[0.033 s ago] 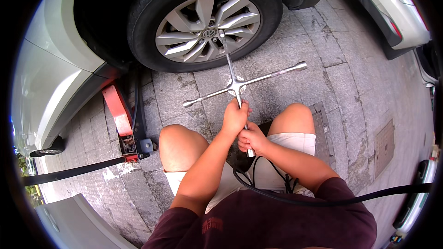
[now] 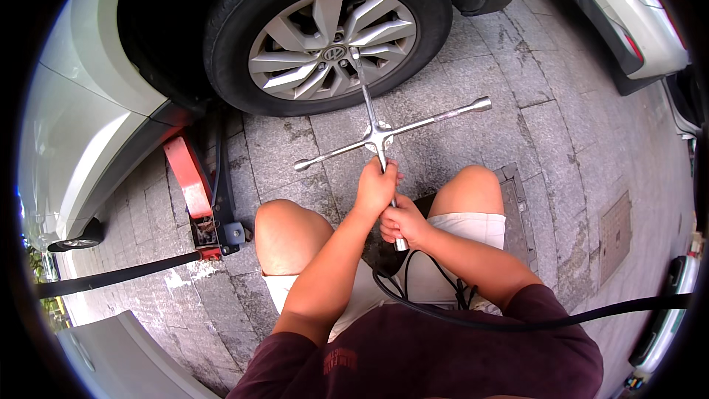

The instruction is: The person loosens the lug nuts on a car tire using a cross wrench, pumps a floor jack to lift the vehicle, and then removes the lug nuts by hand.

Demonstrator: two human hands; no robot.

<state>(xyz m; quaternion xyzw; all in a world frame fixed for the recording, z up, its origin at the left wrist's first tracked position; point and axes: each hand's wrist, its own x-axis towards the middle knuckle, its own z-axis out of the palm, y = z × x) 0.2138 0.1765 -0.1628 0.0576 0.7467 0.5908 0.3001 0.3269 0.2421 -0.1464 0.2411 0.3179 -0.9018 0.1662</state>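
A chrome four-way lug wrench (image 2: 378, 135) reaches from my hands to the wheel. The socket on its far arm meets the silver alloy rim (image 2: 292, 70) just right of the centre cap (image 2: 334, 53), over a lug position; whether it is fully seated, I cannot tell. My left hand (image 2: 377, 188) is wrapped round the near arm, just below the cross joint. Closer to me, my right hand (image 2: 405, 223) grips the same arm, and its socket end pokes out below. The two side arms stick out left and right, untouched. Several lug nuts show around the cap.
A red and black floor jack (image 2: 190, 177) stands left under the silver car (image 2: 88, 114), its long handle (image 2: 122, 273) running left. A black cable (image 2: 576, 319) crosses my lap to the right. Another white car (image 2: 631, 11) is at upper right. Grey paving (image 2: 473, 52) lies around.
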